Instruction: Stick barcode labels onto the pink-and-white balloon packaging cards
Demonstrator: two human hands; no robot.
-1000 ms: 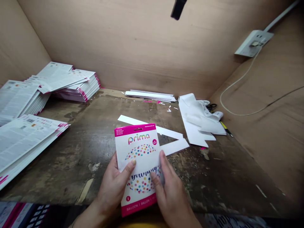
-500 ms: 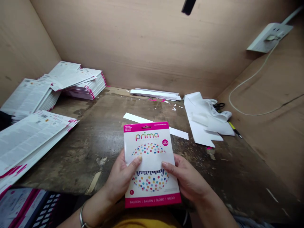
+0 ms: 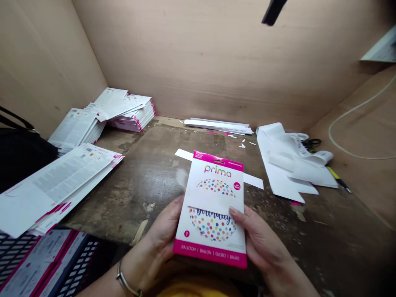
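I hold a white and pink "prima" balloon pack upright over the near edge of the worn wooden table. A white paper strip lies across its dotted picture. My left hand grips the pack's left side from behind, fingers mostly hidden. My right hand grips the right side, thumb on the front near the strip's corner.
Stacks of printed white and pink cards lie at the left. Loose white strips and crumpled backing paper are at the back right, with scissors and a pen. A black crate stands below left. Brown board walls surround.
My right hand shifted from lying over the pack's front to holding its right edge. The pack tilted and moved right in view as my head turned left.
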